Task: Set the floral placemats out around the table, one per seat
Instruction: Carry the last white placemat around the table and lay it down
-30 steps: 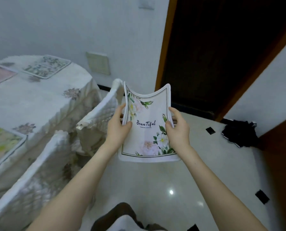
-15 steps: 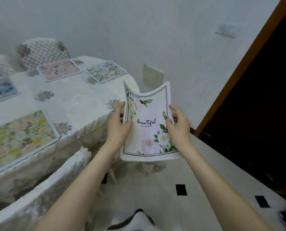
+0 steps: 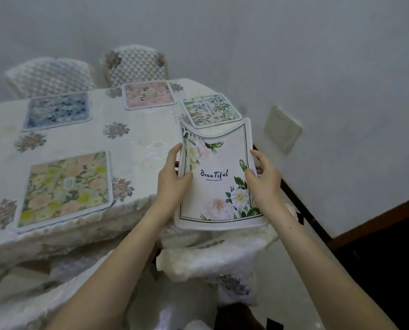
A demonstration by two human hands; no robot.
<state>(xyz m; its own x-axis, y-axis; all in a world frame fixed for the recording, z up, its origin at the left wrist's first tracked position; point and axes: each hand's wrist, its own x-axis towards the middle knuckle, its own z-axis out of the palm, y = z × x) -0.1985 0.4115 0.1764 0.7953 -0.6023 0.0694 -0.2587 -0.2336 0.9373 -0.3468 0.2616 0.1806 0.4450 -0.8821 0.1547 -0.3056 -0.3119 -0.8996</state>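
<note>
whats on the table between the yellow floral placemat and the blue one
Head view: no placemat between the yellow floral placemat and blue placemat, only tablecloth with a printed flower motif.

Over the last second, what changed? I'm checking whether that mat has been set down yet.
The view swung from the doorway to the table. Both hands, left and right, hold the "Beautiful" placemat as before, bowed and not yet laid.

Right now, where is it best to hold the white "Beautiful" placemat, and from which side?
Hold the white placemat at the middle of its two long edges, left hand and right hand coming from the sides. It is limp and bows between them, so one-edge holds would let it droop.
</note>
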